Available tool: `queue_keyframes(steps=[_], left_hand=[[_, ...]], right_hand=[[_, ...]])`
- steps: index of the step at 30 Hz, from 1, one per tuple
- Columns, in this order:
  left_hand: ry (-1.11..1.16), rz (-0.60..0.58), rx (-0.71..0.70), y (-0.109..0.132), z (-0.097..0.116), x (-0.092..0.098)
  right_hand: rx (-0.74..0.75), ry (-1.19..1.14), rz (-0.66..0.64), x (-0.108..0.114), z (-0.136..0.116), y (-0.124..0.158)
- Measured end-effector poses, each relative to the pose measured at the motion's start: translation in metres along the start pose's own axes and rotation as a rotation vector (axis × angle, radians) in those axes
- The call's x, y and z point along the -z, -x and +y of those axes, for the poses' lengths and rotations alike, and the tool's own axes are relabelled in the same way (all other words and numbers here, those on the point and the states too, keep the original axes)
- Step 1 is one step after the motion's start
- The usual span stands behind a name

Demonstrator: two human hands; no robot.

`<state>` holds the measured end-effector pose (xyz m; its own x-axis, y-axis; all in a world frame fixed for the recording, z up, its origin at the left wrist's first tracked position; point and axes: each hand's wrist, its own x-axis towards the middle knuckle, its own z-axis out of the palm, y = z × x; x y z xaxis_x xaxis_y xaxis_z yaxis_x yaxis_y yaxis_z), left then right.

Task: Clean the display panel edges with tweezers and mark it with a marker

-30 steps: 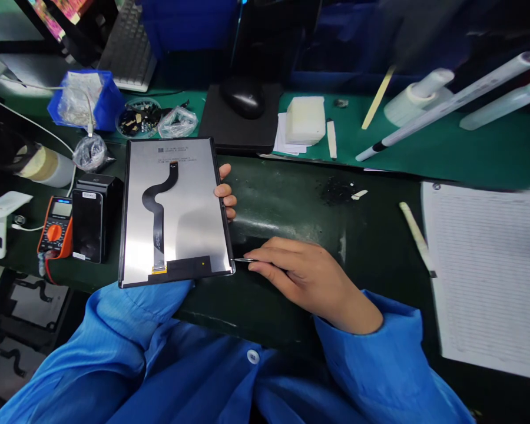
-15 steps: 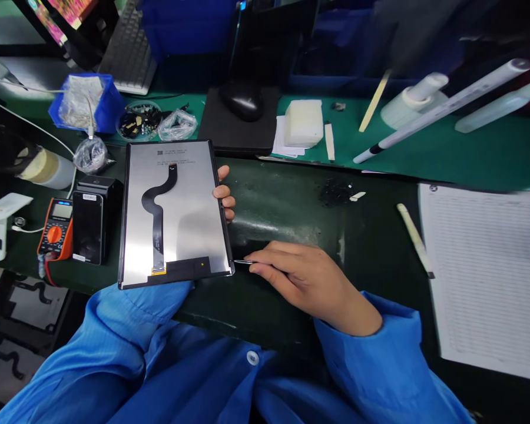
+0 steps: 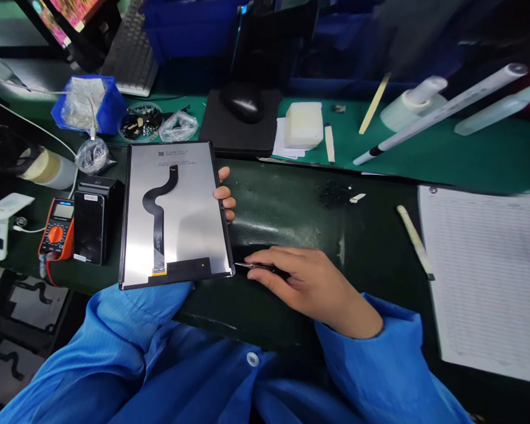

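Note:
A tablet display panel (image 3: 189,218), silver back up, rests in my left hand (image 3: 224,197); its fingertips curl over the panel's right edge, and the rest of the hand is hidden underneath. A black flex cable (image 3: 158,227) snakes down the panel's back to a black strip along the bottom edge. Between thumb and fingers, my right hand (image 3: 307,280) pinches tweezers (image 3: 251,266). Their thin metal tip is at the panel's lower right corner; whether it touches cannot be made out.
On the left stand an orange multimeter (image 3: 56,232) and a black phone-like device (image 3: 88,227). Behind are a mouse (image 3: 242,101), a white foam block (image 3: 304,125) and a marker (image 3: 446,112). To the right lie a white-handled stick (image 3: 415,241) and a lined sheet (image 3: 490,282).
My right thumb and fingers have parted slightly, so more of the tweezers shows between them. The panel and my left hand stay almost where they were.

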<state>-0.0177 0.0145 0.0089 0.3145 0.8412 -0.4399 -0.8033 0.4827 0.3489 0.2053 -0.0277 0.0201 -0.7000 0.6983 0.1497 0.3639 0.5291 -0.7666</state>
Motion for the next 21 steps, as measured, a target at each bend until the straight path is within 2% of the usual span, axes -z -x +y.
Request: queue_keyframes(steps=[8, 15, 21], left_hand=[[-0.018, 0.08, 0.03, 0.005, 0.003, -0.015], [0.007, 0.008, -0.007, 0.002, 0.001, -0.003], [0.02, -0.075, 0.006, 0.001, 0.002, 0.006]], right_hand=[[0.055, 0.016, -0.013, 0.0, 0.002, -0.001], [-0.022, -0.008, 0.022, -0.001, 0.0, 0.001], [0.075, 0.03, 0.004, 0.0, 0.002, -0.001]])
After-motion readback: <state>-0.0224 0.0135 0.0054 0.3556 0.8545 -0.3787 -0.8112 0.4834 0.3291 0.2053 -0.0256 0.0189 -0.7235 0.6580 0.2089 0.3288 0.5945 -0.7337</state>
